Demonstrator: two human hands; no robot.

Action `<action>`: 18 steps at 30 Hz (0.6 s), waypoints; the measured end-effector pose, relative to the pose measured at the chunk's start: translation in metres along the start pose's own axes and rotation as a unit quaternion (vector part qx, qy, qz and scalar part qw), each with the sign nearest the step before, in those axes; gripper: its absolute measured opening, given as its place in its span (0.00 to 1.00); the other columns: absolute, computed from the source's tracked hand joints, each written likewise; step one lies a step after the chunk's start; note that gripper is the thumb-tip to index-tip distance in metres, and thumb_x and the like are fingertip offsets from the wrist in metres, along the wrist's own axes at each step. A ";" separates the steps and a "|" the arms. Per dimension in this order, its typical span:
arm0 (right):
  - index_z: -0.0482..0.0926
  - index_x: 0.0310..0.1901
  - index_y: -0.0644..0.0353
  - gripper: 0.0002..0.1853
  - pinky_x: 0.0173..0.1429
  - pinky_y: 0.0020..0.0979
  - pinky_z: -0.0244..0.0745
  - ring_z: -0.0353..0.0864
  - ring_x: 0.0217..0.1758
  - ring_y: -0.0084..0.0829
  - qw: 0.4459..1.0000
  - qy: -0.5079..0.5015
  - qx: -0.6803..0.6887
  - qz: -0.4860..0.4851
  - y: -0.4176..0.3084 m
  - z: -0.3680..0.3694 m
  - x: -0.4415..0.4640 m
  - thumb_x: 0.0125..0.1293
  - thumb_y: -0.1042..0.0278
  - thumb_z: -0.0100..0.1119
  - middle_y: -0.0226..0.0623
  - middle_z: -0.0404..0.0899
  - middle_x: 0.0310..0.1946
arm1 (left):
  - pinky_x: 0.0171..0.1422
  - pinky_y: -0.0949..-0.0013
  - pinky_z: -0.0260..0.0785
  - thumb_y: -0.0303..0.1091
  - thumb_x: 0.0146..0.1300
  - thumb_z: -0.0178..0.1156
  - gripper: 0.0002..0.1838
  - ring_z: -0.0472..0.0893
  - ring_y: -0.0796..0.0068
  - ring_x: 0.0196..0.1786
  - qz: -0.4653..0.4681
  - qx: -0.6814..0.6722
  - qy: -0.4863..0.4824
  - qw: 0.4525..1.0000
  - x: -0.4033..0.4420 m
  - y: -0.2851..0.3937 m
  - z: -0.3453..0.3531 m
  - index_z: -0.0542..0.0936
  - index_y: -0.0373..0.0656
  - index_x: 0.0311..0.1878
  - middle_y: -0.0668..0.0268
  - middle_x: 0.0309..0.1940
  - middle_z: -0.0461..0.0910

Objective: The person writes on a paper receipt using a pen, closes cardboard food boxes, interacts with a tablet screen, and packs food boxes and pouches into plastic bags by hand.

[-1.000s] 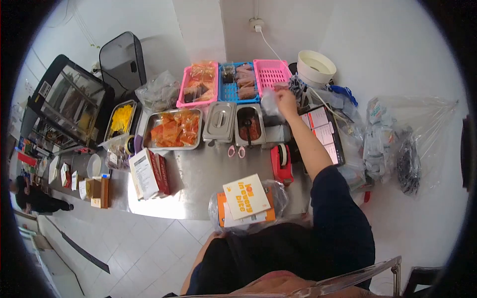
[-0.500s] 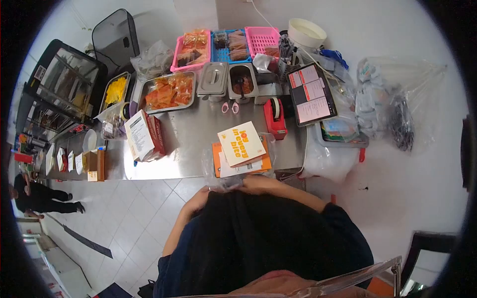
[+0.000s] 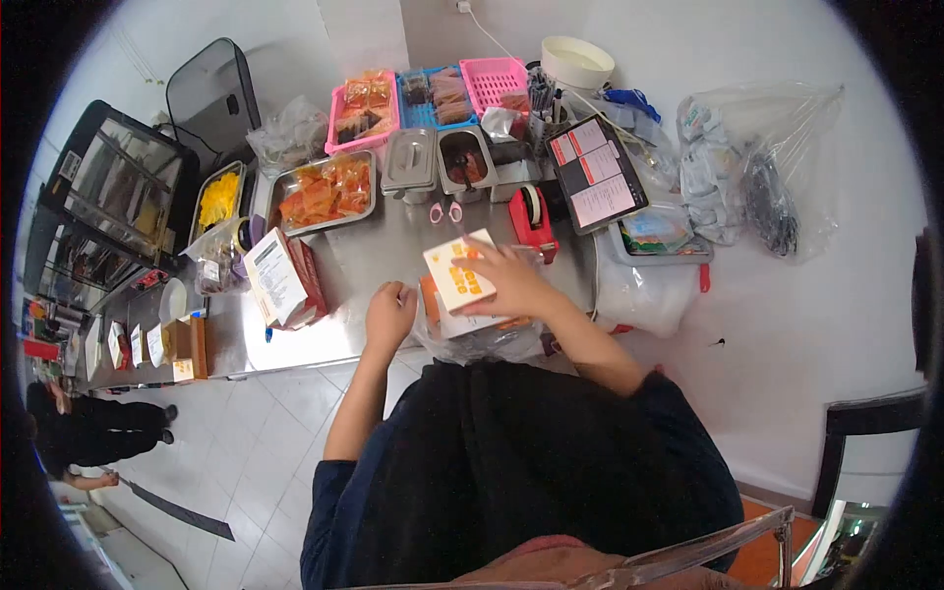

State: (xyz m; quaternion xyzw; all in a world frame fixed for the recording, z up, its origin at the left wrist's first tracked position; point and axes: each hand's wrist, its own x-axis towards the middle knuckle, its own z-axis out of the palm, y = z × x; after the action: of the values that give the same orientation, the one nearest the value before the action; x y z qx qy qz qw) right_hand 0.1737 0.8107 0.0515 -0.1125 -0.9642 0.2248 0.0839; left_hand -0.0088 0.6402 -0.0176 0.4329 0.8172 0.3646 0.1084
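Your bench (image 3: 369, 251) is shiny stainless steel against white walls (image 3: 787, 44). Near its front edge, above clear plastic (image 3: 482, 347), sits the flat cream box with orange lettering (image 3: 447, 278). Your right hand (image 3: 501, 280) spreads over it, grip unclear; your left hand (image 3: 391, 313) curls, contents hidden.

My table (image 3: 385, 254) is of steel. Directly on it are one tray (image 3: 373, 187), a lidded pan (image 3: 409, 160), a tape dispenser (image 3: 536, 234), a red box (image 3: 309, 283) and, at the front edge, a clear bag (image 3: 467, 347).
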 end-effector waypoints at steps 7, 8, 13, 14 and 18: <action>0.73 0.53 0.55 0.26 0.59 0.48 0.60 0.64 0.60 0.50 0.965 0.245 0.026 0.088 0.005 0.010 -0.039 0.54 0.51 0.62 0.50 0.63 0.60 | 0.30 0.55 0.65 0.37 0.57 0.57 0.15 0.75 0.48 0.25 -0.029 0.096 0.049 0.994 -0.011 0.049 -0.050 0.76 0.35 0.21 0.50 0.19 0.75; 0.74 0.51 0.57 0.25 0.56 0.46 0.64 0.68 0.56 0.50 0.947 0.263 -0.023 0.184 0.017 0.011 -0.045 0.55 0.52 0.62 0.50 0.68 0.55 | 0.30 0.56 0.66 0.37 0.57 0.57 0.15 0.75 0.48 0.24 -0.020 0.127 0.065 0.990 -0.013 0.054 -0.056 0.76 0.35 0.20 0.50 0.19 0.75; 0.72 0.49 0.63 0.18 0.42 0.37 0.72 0.78 0.36 0.39 0.914 0.060 0.198 0.349 0.099 0.017 -0.054 0.61 0.63 0.57 0.41 0.78 0.35 | 0.32 0.59 0.70 0.38 0.60 0.58 0.15 0.78 0.58 0.25 -0.080 0.073 -0.045 0.993 0.001 0.062 -0.071 0.77 0.37 0.23 0.54 0.20 0.78; 0.72 0.48 0.62 0.15 0.41 0.33 0.71 0.78 0.33 0.35 0.884 0.154 0.280 0.342 0.104 0.014 -0.049 0.62 0.65 0.56 0.37 0.78 0.31 | 0.33 0.59 0.71 0.38 0.61 0.58 0.14 0.79 0.61 0.25 -0.090 0.009 -0.063 0.994 0.008 0.060 -0.070 0.78 0.37 0.25 0.57 0.21 0.79; 0.70 0.39 0.59 0.06 0.39 0.26 0.69 0.77 0.32 0.27 0.679 0.265 0.618 0.293 0.051 -0.037 -0.032 0.62 0.72 0.55 0.33 0.77 0.30 | 0.46 0.59 0.74 0.36 0.66 0.53 0.09 0.81 0.71 0.33 -0.227 -0.574 -0.031 0.786 0.022 0.045 -0.052 0.77 0.41 0.36 0.66 0.31 0.81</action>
State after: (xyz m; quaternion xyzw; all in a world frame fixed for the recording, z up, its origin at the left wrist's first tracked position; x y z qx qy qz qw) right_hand 0.2212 0.8623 0.0575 -0.3669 -0.4605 0.7438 0.3164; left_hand -0.0198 0.6473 0.0534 0.1032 0.5279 0.7180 0.4417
